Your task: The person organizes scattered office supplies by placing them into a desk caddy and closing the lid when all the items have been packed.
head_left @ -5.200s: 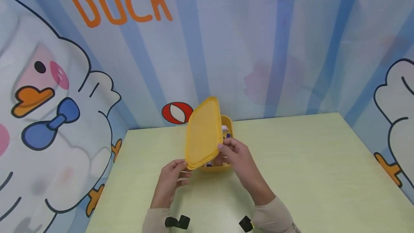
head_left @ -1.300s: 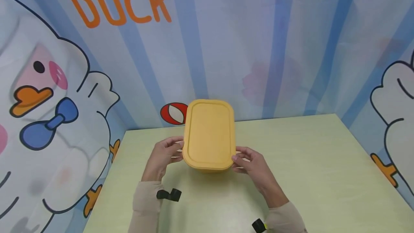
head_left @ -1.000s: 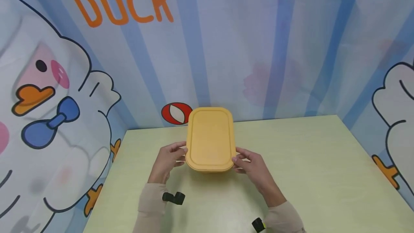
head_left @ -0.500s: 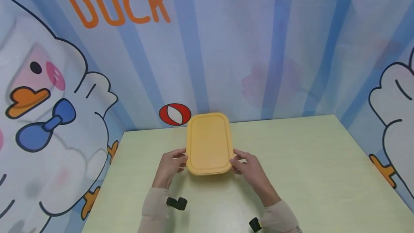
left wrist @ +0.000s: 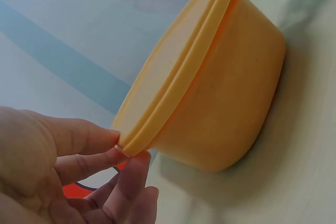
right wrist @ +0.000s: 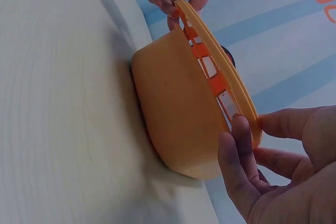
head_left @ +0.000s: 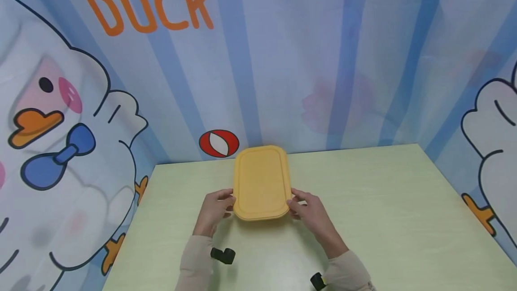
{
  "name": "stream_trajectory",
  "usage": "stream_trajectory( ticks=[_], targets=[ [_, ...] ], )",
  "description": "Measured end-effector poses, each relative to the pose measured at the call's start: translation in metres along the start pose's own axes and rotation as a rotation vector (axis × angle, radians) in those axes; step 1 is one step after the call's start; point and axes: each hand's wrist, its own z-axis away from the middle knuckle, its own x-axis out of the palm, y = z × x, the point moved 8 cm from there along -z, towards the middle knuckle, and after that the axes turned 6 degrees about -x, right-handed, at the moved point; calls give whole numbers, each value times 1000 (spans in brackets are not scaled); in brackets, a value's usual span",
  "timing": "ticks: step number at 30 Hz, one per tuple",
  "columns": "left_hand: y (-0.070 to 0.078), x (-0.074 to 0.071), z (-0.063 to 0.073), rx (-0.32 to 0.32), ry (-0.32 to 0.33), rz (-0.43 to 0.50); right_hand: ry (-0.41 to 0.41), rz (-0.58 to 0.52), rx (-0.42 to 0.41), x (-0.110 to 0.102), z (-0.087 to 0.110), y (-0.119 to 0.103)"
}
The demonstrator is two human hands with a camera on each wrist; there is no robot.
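A yellow plastic lid [head_left: 261, 183] lies over the opening of a deep yellow box [right wrist: 170, 93]. In the head view my left hand [head_left: 215, 212] is at its left edge and my right hand [head_left: 313, 214] at its right edge near the front corner. The left wrist view shows thumb and fingers pinching the rim, close above the box wall [left wrist: 226, 93]. On the right, the thumb is on top of the rim with fingertips below. The right wrist view shows a gap between lid and box, with white and orange contents [right wrist: 211, 67] partly visible inside.
The box stands on a pale yellow-green table [head_left: 375, 201], near its back edge. A blue striped curtain [head_left: 282, 57] with a printed duck and a red-and-white ball [head_left: 219, 143] hangs behind. Black wrist cameras sit on both sleeves.
The lid, earlier tilted up on the left with the box's contents showing, now lies across the top. Over the last second both hands have lowered it toward the box.
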Motion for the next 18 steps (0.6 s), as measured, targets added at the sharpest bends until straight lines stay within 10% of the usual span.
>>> stream_trajectory(
  ticks=[18],
  targets=[
    [-2,8,-4,-16,-8,-5,3,5,27,-2,-1,6]
  ],
)
